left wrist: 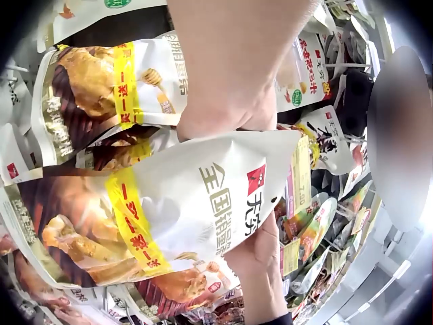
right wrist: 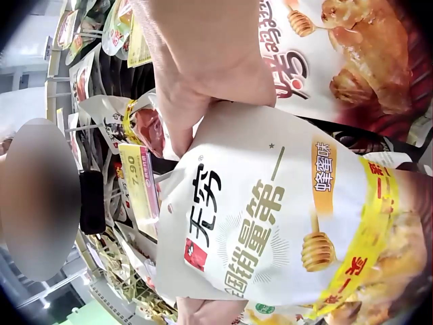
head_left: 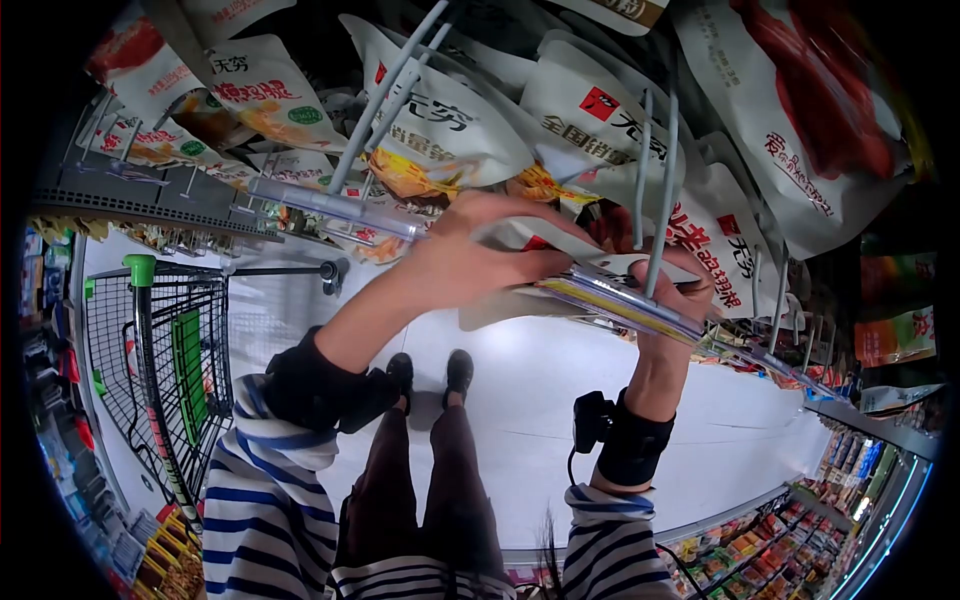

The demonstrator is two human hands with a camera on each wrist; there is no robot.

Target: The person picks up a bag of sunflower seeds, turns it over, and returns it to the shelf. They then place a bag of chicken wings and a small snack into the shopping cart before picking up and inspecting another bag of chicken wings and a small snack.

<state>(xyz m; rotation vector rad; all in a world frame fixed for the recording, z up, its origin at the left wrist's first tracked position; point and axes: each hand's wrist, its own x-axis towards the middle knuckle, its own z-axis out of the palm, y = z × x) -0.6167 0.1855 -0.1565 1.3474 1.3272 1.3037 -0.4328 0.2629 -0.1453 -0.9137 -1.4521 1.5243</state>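
Observation:
A white snack pouch with a yellow band and a picture of roast chicken is between both hands. My left hand grips one side of its upper end, fingers partly hidden behind the pouch. On the opposite side my right hand pinches the pouch near the same end. The right wrist view shows the pouch's printed front, with a honey dipper on it. Metal hooks with similar hanging pouches stand right in front of the hands.
A clear price rail runs across the rack front, with a yellow price tag below the hooks. At left stands a black shopping cart with green parts. White floor lies below, and stocked shelves line the far side.

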